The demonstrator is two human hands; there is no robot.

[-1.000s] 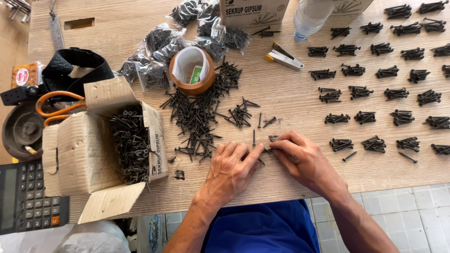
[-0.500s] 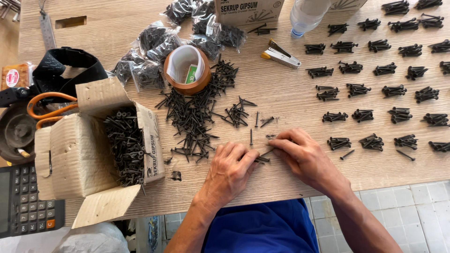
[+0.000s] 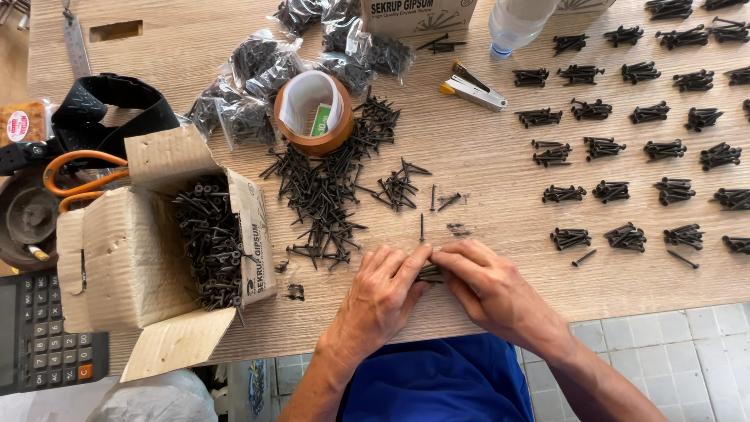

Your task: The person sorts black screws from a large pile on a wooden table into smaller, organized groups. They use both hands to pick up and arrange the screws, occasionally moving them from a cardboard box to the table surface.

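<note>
Two hands meet at the bottom centre of the frame, right at the near table edge (image 3: 625, 306). The left hand (image 3: 380, 293) and the right hand (image 3: 491, 287) press their fingertips together around a small bundle of black screws (image 3: 429, 273); the fingers are curled in close on it, and most of the bundle is hidden beneath them, so how many screws it has can't be made out. Both forearms run off the bottom edge.

Just above the hands there's a bare strip of wood with only a few stray screws (image 3: 434, 202) on it. Up and to the left lies the loose screw pile (image 3: 324, 191), spreading toward a brown tape roll (image 3: 315, 113).

At left centre sits an open cardboard box (image 3: 129, 258), screws heaped inside, one flap hanging over the near edge. Beside it, a calculator (image 3: 39, 332) is cut off by the left border, and orange-handled scissors (image 3: 74, 176) are partly tucked behind the box.

Across the right half, sorted screw clusters (image 3: 609, 191) lie in rows, well apart from each other; the outermost run off the right edge.

Farther up, a stapler (image 3: 473, 88) lies near the middle, filled plastic bags (image 3: 312, 47) crowd the top centre, and a clear bottle (image 3: 516, 23) is cropped by the top edge.
</note>
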